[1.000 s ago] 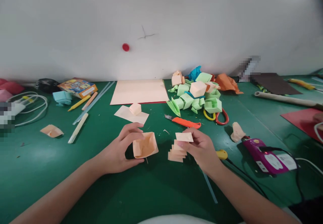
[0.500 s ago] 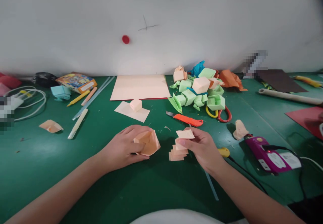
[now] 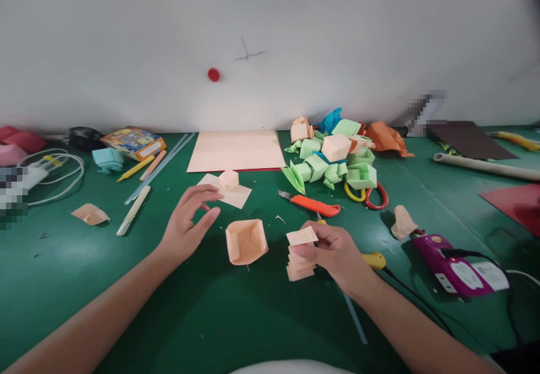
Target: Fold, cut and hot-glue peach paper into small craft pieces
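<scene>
My left hand [image 3: 190, 222] is open above the green table, fingers apart, with nothing in it. To its right a peach folded-paper box [image 3: 247, 242] lies on the table with its hollow side facing me. My right hand [image 3: 333, 253] pinches a pleated peach paper strip [image 3: 301, 261], whose zigzag folds hang below the thumb. Just beyond my left fingertips, a small peach paper cube [image 3: 228, 179] sits on a pale paper sheet [image 3: 240, 194]. Behind my right hand lies an orange utility knife [image 3: 315, 205], its blade pointing left.
Green and peach paper shapes [image 3: 331, 160] are heaped at the back, with scissors [image 3: 376, 195] beside them. A purple power adapter [image 3: 453, 265] with cables stands right. Glue sticks [image 3: 133, 210] lie left. A glue gun's yellow end [image 3: 374, 260] shows behind my right wrist.
My left hand has let go of the peach paper box and moved left and up, opening. The box now rests on the table. My right hand still holds the pleated strip, slightly lower.
</scene>
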Tool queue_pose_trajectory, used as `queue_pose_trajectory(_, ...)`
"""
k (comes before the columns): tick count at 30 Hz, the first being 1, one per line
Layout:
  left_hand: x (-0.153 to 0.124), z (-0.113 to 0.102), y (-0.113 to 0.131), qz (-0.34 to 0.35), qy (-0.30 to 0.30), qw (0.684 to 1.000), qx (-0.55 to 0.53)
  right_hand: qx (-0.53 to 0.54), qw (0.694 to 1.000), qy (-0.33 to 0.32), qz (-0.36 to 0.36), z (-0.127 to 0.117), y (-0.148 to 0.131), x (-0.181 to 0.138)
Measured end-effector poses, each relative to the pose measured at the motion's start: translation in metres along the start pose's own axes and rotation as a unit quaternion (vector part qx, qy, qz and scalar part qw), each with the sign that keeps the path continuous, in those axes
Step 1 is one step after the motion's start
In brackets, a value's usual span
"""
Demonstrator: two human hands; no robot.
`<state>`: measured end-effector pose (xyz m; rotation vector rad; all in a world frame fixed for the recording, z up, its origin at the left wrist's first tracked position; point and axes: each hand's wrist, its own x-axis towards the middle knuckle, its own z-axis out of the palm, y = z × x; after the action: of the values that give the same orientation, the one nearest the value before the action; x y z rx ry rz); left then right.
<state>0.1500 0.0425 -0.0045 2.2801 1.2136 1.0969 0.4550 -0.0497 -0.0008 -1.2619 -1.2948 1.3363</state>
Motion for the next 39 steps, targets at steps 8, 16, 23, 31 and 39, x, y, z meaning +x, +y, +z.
queue_pose_trajectory(8,0.045,0.024,-0.037,-0.080,-0.002,0.982,0.171,0.019,0.999,-0.031,-0.008,0.000,-0.006,0.000)
queue_pose_trajectory(16,0.052,0.028,-0.020,0.008,-0.022,0.984,0.175,0.044,0.999,0.015,0.009,-0.002,-0.003,0.000)
queue_pose_trajectory(23,0.045,0.035,0.026,0.049,-0.087,0.994,0.046,0.022,0.990,0.130,-0.040,-0.007,0.001,-0.002)
queue_pose_trajectory(31,0.037,0.047,0.025,-0.008,-0.190,0.982,-0.004,-0.296,0.883,0.207,-0.299,-0.015,-0.010,-0.003)
queue_pose_trajectory(39,0.024,0.043,0.021,0.032,-0.225,0.971,-0.081,-0.420,0.792,0.214,-0.387,-0.016,-0.012,0.007)
